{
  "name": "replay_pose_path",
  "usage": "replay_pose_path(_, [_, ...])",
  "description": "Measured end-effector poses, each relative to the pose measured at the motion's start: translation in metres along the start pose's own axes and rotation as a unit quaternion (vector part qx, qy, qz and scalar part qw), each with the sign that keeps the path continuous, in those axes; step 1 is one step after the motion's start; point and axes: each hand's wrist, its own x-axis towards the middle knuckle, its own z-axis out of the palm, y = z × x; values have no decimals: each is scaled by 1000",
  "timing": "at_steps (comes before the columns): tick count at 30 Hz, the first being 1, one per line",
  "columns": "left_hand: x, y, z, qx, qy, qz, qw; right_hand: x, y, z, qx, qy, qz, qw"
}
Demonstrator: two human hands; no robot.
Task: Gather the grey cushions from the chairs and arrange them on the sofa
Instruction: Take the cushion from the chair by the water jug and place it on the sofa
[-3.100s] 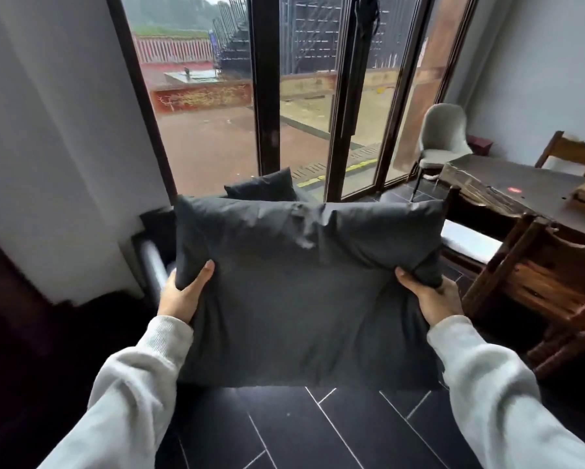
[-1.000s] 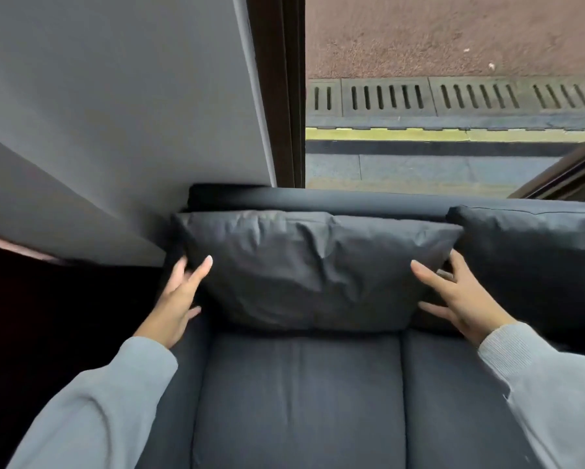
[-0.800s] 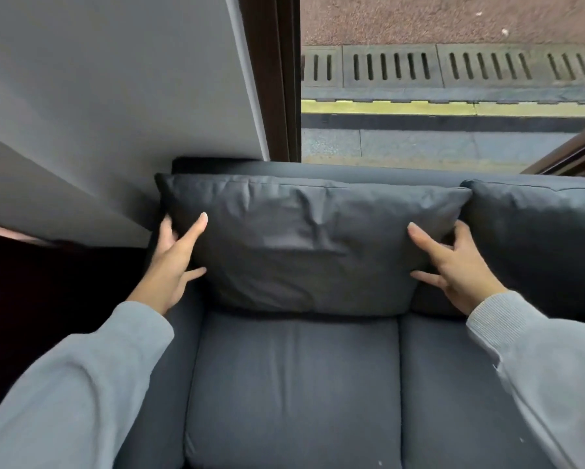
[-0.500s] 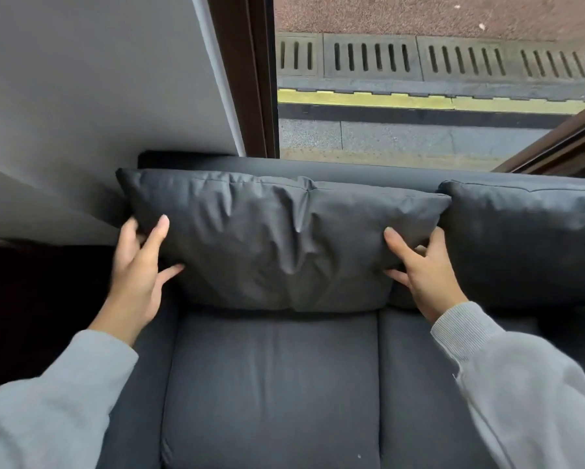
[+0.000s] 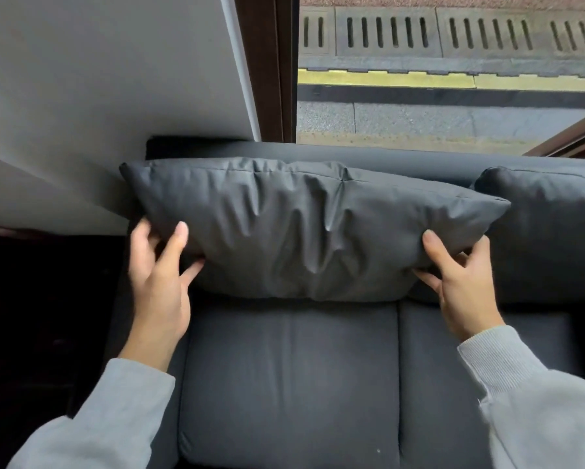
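Grey cushion [image 5: 304, 228], carried moments ago, now rests against sofa [image 5: 284, 377] back at 12 o'clock; left hand [image 5: 159, 282] and right hand [image 5: 460, 282] loosely grip its lower corners, placement nearly complete.

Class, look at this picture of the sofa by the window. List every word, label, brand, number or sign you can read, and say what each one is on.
None: no readable text shows anywhere.
The grey cushion, the second cushion and the sofa show no tag or logo.
The sleeves are plain.
The drain grate outside has only slots, and the yellow strip has no writing.
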Motion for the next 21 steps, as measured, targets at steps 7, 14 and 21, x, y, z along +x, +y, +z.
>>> replay_pose_path(7, [62,-7,2,296,15,-1,955,26,0,19,-120,33,53,991])
replay_pose_path(14, [1,0,-6,481,-36,-35,875,-27,-17,40,-336,22,111,935])
replay_pose_path(21, [-124,54,-17,648,-121,48,751,-122,-72,58,-633,-201,-169,729])
